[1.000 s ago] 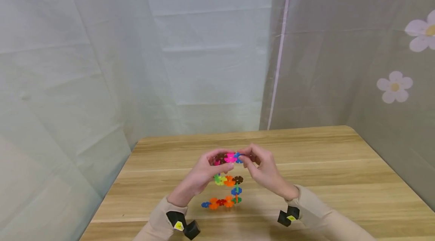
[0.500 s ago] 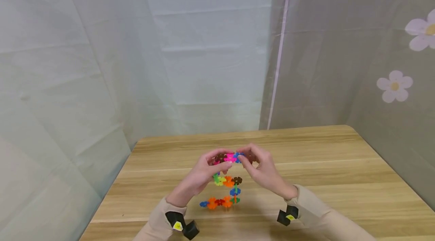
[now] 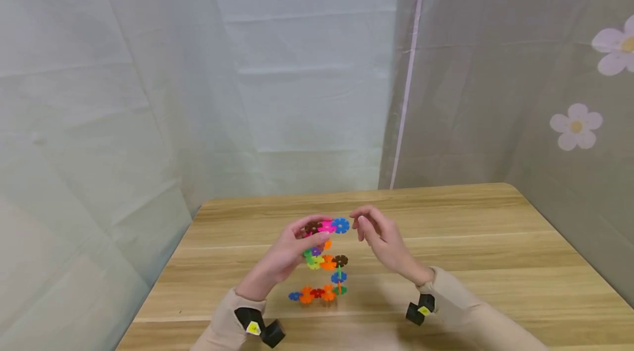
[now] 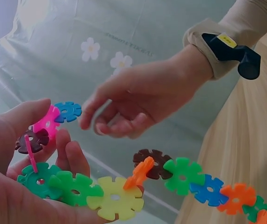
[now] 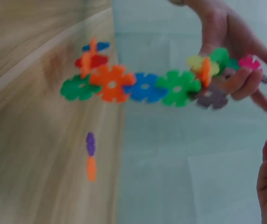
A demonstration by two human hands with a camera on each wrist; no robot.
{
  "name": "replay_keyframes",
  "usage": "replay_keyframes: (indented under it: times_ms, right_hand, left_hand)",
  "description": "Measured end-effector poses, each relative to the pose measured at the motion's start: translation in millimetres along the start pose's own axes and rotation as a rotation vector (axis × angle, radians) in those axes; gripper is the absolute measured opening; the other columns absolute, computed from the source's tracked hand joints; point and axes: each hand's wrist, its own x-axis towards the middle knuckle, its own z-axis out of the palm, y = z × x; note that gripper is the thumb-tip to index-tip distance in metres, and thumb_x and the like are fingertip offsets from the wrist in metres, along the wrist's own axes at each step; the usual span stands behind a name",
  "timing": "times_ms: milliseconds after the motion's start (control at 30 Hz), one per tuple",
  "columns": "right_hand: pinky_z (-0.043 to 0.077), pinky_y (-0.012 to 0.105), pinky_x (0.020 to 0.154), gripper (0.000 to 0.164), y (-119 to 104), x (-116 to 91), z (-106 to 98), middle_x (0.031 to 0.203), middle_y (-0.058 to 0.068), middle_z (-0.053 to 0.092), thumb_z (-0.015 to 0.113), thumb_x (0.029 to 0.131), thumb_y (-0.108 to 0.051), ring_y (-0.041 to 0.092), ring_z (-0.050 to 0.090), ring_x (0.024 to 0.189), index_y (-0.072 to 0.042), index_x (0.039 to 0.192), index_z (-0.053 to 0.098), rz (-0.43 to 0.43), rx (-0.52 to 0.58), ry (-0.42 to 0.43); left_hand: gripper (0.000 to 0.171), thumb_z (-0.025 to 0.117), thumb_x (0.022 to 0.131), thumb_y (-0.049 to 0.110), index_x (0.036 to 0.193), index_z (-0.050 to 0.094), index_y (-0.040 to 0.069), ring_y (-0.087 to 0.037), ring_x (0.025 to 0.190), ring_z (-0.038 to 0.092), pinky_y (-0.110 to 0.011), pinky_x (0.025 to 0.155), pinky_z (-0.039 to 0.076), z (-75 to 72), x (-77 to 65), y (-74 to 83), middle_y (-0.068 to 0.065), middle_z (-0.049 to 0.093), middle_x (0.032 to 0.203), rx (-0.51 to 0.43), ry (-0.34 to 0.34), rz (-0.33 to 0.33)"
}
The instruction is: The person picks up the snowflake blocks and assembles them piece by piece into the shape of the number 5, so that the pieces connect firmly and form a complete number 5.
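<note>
A chain of interlocking flower-shaped plastic discs (image 4: pixel 183 178) in many colours bends in steps up from the table. My left hand (image 3: pixel 284 254) holds its upper end, thumb and fingers around the pink and dark brown discs. The blue end disc (image 3: pixel 340 225) sticks out to the right, joined to the pink disc (image 4: pixel 46 122). My right hand (image 3: pixel 385 238) hovers a short gap to the right of that blue disc, fingers loosely bent and holding nothing. In the head view the chain's lower run ends in another blue disc (image 3: pixel 295 296) at the left.
A purple disc (image 5: pixel 91 143) and an orange disc (image 5: pixel 92 168) lie on the wooden table (image 3: pixel 470 252), apart from the chain. Light curtains (image 3: pixel 307 92) hang behind and beside the table, some with printed flowers.
My right hand has let go of the blue end disc and drawn slightly right. My left hand and the chain have shifted a little left, uncovering the orange disc behind.
</note>
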Motion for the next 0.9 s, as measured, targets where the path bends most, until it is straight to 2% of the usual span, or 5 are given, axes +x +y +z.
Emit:
replay_keyframes:
  times_ms: [233, 467, 567, 733, 900]
  right_hand:
    - [0.044, 0.021, 0.051, 0.016, 14, -4, 3, 0.08, 0.008, 0.06, 0.046, 0.096, 0.009, 0.023, 0.053, 0.06, 0.002, 0.102, 0.059, 0.114, -0.039, -0.027]
    - [0.048, 0.023, 0.056, 0.016, 61, -17, 11, 0.09, 0.007, 0.063, 0.047, 0.101, -0.008, 0.028, 0.055, 0.069, -0.002, 0.105, 0.061, 0.283, -0.01, -0.152]
    - [0.046, 0.021, 0.055, 0.015, 65, -18, 13, 0.091, 0.006, 0.064, 0.048, 0.101, -0.011, 0.024, 0.056, 0.07, -0.003, 0.104, 0.061, 0.281, -0.011, -0.222]
    - [0.046, 0.02, 0.057, 0.011, 73, -22, 16, 0.087, 0.001, 0.064, 0.051, 0.1, -0.012, 0.009, 0.055, 0.075, -0.013, 0.104, 0.061, 0.269, -0.109, -0.321]
    - [0.05, 0.021, 0.066, 0.011, 82, -25, 21, 0.096, 0.001, 0.066, 0.053, 0.099, -0.012, 0.008, 0.059, 0.088, -0.015, 0.104, 0.061, 0.271, -0.188, -0.426]
  left_hand:
    - [0.045, 0.062, 0.095, 0.023, 0.135, 0.051, 0.008, -0.018, 0.087, 0.054, -0.026, 0.07, 0.048, -6.1, -3.0, -1.0, -0.001, 0.053, 0.105, -0.034, -0.015, -0.003]
    - [0.039, 0.06, 0.096, 0.022, 0.132, 0.053, 0.011, -0.018, 0.089, 0.054, -0.028, 0.074, 0.049, -10.5, -6.7, 1.1, -0.002, 0.052, 0.104, -0.08, -0.066, -0.002]
    - [0.034, 0.06, 0.096, 0.021, 0.129, 0.055, 0.014, -0.016, 0.086, 0.055, -0.029, 0.077, 0.051, -13.2, -9.0, 1.8, 0.0, 0.053, 0.101, -0.103, -0.122, 0.009]
    - [0.03, 0.06, 0.096, 0.018, 0.125, 0.057, 0.015, -0.013, 0.083, 0.058, -0.027, 0.078, 0.052, -16.2, -11.8, 3.2, -0.002, 0.057, 0.1, -0.123, -0.214, 0.032]
    - [0.028, 0.061, 0.095, 0.018, 0.123, 0.058, 0.016, -0.012, 0.084, 0.058, -0.025, 0.078, 0.053, -17.3, -12.4, 4.1, -0.001, 0.059, 0.099, -0.132, -0.265, 0.045]
